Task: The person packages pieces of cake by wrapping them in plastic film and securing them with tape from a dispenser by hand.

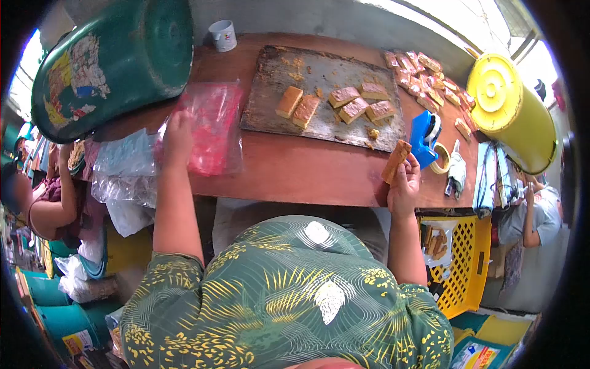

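Observation:
My right hand [403,187] holds a brown-topped slice of cake [396,162] upright between thumb and fingers, above the table's front edge. My left hand [178,136] is at the edge of the clear plastic bags [126,161], beside a stack of pink-red plastic bags [214,128]. Its fingers look closed on a bag, partly blurred. On the dark baking tray [270,92] lie two cake slices [297,106] to the left and several more [359,103] to the right, among crumbs.
A blue tape dispenser [423,136], a tape roll [440,158] and many wrapped slices [424,77] are on the right. A green barrel [123,67], white mug [223,35] and yellow bucket [510,111] border the table. A yellow crate [467,264] stands below; other people flank both sides.

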A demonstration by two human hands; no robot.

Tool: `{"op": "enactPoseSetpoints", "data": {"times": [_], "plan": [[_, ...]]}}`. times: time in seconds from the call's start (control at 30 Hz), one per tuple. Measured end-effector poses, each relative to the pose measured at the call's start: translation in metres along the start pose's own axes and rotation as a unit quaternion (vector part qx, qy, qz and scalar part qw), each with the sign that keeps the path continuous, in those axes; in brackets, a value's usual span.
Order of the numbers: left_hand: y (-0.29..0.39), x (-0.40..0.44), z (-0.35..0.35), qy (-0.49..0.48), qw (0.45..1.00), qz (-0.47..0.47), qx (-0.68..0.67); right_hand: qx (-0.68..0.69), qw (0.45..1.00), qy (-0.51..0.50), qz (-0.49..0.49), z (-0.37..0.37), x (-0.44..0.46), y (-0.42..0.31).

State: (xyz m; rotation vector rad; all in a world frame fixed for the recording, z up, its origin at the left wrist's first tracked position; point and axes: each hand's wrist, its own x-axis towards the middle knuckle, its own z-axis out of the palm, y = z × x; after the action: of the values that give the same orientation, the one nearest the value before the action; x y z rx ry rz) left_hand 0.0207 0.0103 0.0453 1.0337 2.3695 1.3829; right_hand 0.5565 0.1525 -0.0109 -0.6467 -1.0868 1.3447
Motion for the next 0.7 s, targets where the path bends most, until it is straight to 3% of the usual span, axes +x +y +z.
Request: {"op": "enactPoseSetpoints", "data": {"times": [0.1, 0.13, 0.2, 0.23, 0.27, 0.33, 0.4, 0.5, 0.6, 0.7], "plan": [[0.088, -0.049, 0.061, 0.032, 0.951, 0.118, -0.285, -0.019, 1.0, -0.004, 0.005, 0.003, 0.001, -0.003], [0.101, -0.065, 0.081, -0.029, 0.945, 0.235, -0.227, -0.01, 1.0, 0.001, 0.0, 0.005, 0.001, -0.004], [0.118, -0.108, 0.126, -0.185, 0.914, 0.307, -0.19, -0.009, 1.0, 0.003, -0.006, 0.006, 0.001, -0.003], [0.11, -0.12, 0.15, -0.325, 0.878, 0.317, -0.151, -0.009, 1.0, 0.002, -0.008, 0.006, 0.001, -0.003], [0.125, -0.145, 0.155, -0.389, 0.846, 0.365, -0.016, -0.007, 1.0, 0.01, -0.004, 0.004, 0.0, -0.001], [0.133, -0.172, 0.155, -0.444, 0.796, 0.4, 0.096, -0.048, 0.999, 0.007, -0.012, -0.001, -0.002, 0.002], [0.123, -0.175, 0.159, -0.45, 0.801, 0.392, 0.051, -0.079, 0.997, 0.005, -0.022, -0.004, -0.003, 0.005], [0.103, -0.137, 0.146, -0.35, 0.853, 0.387, 0.02, -0.146, 0.987, -0.071, -0.007, 0.013, -0.014, -0.01], [0.083, -0.138, 0.132, -0.301, 0.873, 0.351, 0.159, -0.289, 0.941, -0.168, -0.056, 0.051, -0.014, -0.018], [0.088, -0.159, 0.122, -0.281, 0.876, 0.339, 0.196, -0.401, 0.879, -0.24, -0.091, 0.092, -0.002, -0.021]]}}
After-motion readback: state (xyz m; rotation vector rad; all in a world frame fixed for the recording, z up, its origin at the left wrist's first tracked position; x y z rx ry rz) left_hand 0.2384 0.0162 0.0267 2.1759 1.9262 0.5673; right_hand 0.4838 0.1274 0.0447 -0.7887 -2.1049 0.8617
